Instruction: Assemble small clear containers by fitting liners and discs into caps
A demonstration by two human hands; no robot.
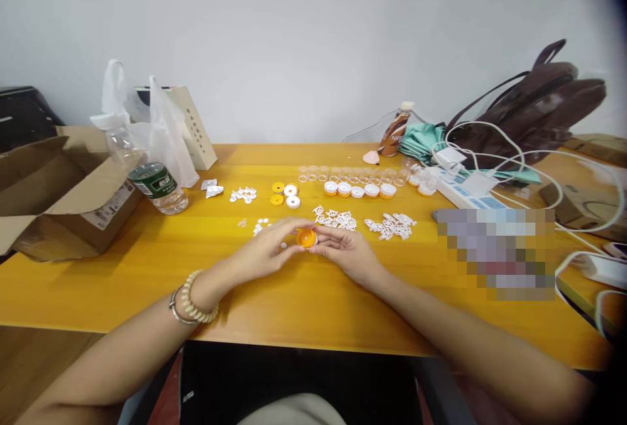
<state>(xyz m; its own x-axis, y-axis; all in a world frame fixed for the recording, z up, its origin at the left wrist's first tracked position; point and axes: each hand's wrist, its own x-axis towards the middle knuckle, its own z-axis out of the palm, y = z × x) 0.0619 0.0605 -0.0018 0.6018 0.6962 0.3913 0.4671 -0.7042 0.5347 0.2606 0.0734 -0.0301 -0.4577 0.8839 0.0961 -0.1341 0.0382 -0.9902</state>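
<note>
Between my two hands, just above the table, is a small round orange cup-shaped part (306, 238) with its hollow side facing me. My left hand (274, 247) grips it from the left with thumb and fingers. From the right, my right hand (347, 249) pinches it; a bit of white shows at its right edge. Beyond the hands lie two piles of white openwork plastic pieces (337, 219). Small white discs (261, 224) lie near my left fingers. Farther back are yellow and white round caps (292, 202) and white stemmed pieces (243, 195).
A row of clear cups (362, 175) stands behind several white-and-orange round containers (357, 191). At left are a cardboard box (63, 196) and a water bottle (157, 183). A power strip (465, 190), cables, a brown bag (524, 115) and a drink bottle (394, 131) occupy the right.
</note>
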